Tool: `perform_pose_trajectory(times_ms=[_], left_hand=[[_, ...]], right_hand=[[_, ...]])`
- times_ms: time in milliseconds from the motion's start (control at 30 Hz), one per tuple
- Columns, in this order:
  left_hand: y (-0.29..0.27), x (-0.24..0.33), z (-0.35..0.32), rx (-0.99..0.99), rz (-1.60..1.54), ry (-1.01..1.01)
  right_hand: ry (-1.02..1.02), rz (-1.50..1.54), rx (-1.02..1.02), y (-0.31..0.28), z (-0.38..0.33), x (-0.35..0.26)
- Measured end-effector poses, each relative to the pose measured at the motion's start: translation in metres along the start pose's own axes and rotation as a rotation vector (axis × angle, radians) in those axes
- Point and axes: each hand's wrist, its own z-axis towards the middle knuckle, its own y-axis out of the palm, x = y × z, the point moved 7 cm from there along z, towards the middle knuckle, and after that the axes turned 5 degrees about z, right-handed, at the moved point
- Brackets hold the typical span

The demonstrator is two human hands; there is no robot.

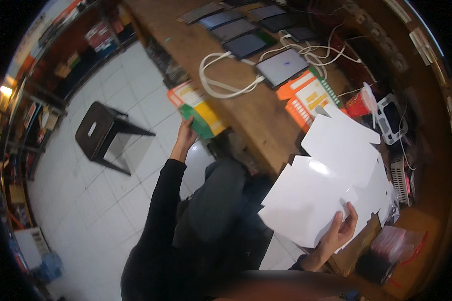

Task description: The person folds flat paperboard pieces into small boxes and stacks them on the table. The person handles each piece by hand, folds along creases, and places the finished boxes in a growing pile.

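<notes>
**K:** At the table edge, status on both hands?

**M:** Right hand (pixel 339 230): fingers curled, thumb on top, pinching the lower corner of a flat white die-cut cardboard sheet (pixel 306 198). Sheet is tilted up off the table, over the lap.

**K:** Single sheet?

**M:** Can't tell. More white cardboard blanks (pixel 344 145) lie fanned behind it on the long brown wooden table (pixel 258 113), overlapping.

**K:** Left?

**M:** Left hand (pixel 186 134), arm in a black sleeve, stretched forward. Fingers pressed together against the underside of a green, yellow and orange printed carton (pixel 198 110) that hangs over the near edge of the table. Thumb is hidden, so can't tell if it's a full grip.

**K:** Surroundings?

**M:** Orange and white printed boxes (pixel 306 98) just beside the blanks. Row of dark flat tablets (pixel 246 30) further up the table, white cables (pixel 226 85) looping between them. Red cup (pixel 357 104) near the boxes. Black metal stool (pixel 103 133) on the white tiled floor (pixel 95 195), well apart from the table.
</notes>
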Motion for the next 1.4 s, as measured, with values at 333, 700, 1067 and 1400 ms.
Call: perform_pose_trajectory(times_ms=[333, 700, 1067, 1400], left_hand=[[-0.057, -0.138, 0.147, 0.284, -0.055, -0.153], [-0.027, -0.115, 0.095, 0.477, 0.536, -0.061], [0.034, 0.022, -0.12, 0.294, 0.811, 0.358], [0.212, 0.098, -0.2, 0.001, 0.966, 0.906]], right_hand=[[0.029, -0.176, -0.218, 0.058, 0.03, 0.023], [0.078, -0.053, -0.176, 0.039, 0.027, 0.023], [-0.095, 0.014, 0.225, -0.108, 0.021, 0.002], [0.021, -0.963, 0.059, -0.157, 0.045, -0.003]])
